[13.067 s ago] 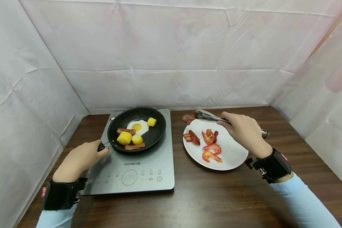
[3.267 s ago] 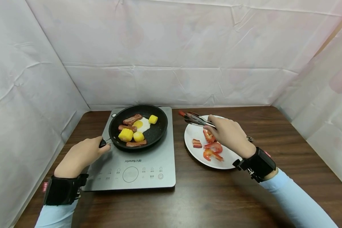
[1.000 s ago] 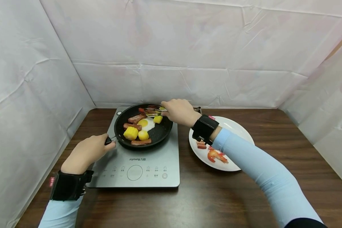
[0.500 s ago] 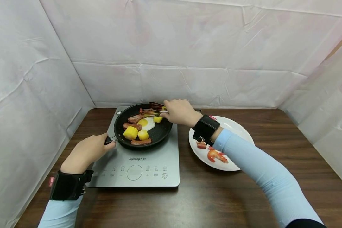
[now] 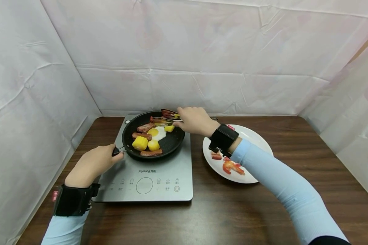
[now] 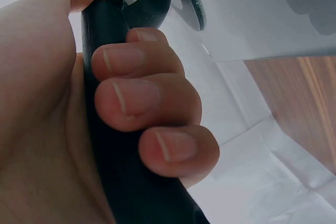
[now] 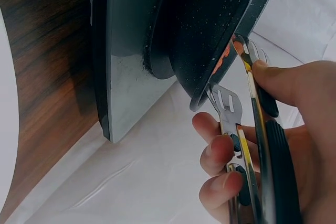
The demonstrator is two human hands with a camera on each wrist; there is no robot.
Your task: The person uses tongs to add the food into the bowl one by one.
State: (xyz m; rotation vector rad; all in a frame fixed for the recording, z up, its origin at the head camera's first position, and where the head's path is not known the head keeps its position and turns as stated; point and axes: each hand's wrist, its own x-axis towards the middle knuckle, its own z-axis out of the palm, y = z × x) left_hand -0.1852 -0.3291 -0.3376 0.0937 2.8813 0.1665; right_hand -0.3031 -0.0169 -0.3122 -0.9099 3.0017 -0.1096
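Note:
In the head view my left hand (image 5: 90, 166) grips the black handle (image 6: 142, 187) of a frying pan (image 5: 175, 140), its fingers curled round it in the left wrist view. My right hand (image 5: 196, 121) holds metal tongs (image 7: 231, 111) at the pan's far right rim. The tongs' two slotted ends stand apart, one inside the rim and one outside. Close by the tips lies a reddish piece (image 7: 222, 59), partly hidden. The pan also holds a fried egg (image 5: 161, 133), a bacon slice (image 5: 145, 128), sausages (image 5: 151, 152), corn (image 5: 140, 143) and other yellow pieces (image 5: 153, 145).
Under the pan is a grey induction cooktop (image 5: 119, 194). To its right, a white plate (image 5: 259, 139) holds shrimp (image 5: 230, 167) and a small bacon piece (image 5: 216, 156), partly covered by my right forearm. White sheeting (image 5: 184, 92) stands behind the wooden table (image 5: 220, 214).
My right hand has moved left from the plate to the pan with a reddish piece. The tongs have spread. Earlier, a bacon slice passed from the tongs into the pan. My left hand stays.

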